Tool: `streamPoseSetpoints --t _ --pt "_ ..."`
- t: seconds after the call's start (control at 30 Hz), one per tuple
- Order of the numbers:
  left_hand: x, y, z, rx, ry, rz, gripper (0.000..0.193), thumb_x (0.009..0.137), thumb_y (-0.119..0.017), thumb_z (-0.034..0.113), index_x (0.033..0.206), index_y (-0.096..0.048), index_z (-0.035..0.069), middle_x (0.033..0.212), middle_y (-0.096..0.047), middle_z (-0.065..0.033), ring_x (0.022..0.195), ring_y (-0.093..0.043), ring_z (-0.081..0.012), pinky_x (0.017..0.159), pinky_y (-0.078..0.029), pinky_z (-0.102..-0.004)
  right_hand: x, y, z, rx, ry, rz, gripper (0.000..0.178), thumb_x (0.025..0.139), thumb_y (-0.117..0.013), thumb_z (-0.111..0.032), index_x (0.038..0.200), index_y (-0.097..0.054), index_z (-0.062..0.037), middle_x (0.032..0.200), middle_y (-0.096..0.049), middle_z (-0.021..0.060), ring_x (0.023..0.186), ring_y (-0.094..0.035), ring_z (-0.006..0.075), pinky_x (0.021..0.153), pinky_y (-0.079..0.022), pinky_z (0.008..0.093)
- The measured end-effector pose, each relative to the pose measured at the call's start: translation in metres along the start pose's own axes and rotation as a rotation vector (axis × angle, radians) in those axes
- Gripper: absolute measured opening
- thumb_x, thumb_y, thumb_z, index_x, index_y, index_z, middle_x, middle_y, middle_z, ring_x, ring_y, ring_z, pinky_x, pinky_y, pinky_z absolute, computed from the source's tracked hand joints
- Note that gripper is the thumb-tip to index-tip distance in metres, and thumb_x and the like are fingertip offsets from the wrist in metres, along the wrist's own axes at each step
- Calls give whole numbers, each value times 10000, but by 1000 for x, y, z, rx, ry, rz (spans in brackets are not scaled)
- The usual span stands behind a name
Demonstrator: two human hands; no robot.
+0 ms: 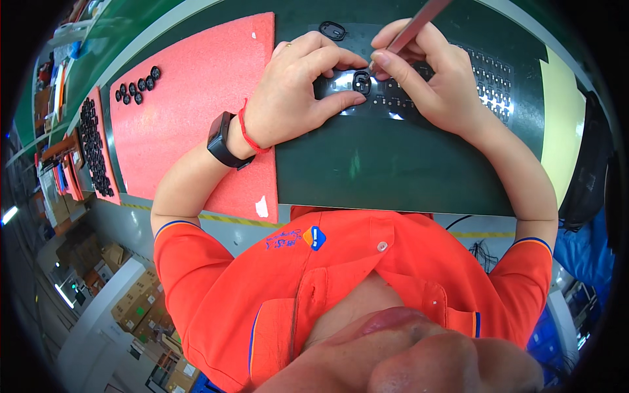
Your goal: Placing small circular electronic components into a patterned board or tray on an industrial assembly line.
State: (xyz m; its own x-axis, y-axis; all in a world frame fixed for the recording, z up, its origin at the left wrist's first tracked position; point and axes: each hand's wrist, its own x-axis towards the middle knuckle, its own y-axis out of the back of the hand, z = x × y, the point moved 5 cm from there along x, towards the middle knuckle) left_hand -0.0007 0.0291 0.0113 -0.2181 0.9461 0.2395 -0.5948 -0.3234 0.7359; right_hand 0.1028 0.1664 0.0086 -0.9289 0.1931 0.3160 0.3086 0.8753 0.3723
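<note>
My left hand rests on the dark green table, thumb and index finger closed at the two ends of a small black oval plastic part. Metal tweezers are gripped in my right hand, and their tip comes down at the right side of that part. Under both hands lies a shiny dark sheet with small pieces on it. A larger black oval part lies just beyond my left fingers. To the right of my right hand are rows of small silvery pieces.
A pink foam mat covers the table's left, with several round black parts on it. Farther left, another pink mat bears many small black parts. Pale yellow sheets lie at the right edge, beside a black bag.
</note>
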Motion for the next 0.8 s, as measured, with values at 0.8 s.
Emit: streamPoseSetpoints --t 0.8 --pt "1 0 2 27 -38 2 281 725 -771 174 983 -682 111 873 -565 -45 806 -551 -199 727 -416 -303 -4 8 -6 -25 83 20 163 922 -583 -32 1072 -545 21 892 -674 100 799 -684 148 711 -537 228"
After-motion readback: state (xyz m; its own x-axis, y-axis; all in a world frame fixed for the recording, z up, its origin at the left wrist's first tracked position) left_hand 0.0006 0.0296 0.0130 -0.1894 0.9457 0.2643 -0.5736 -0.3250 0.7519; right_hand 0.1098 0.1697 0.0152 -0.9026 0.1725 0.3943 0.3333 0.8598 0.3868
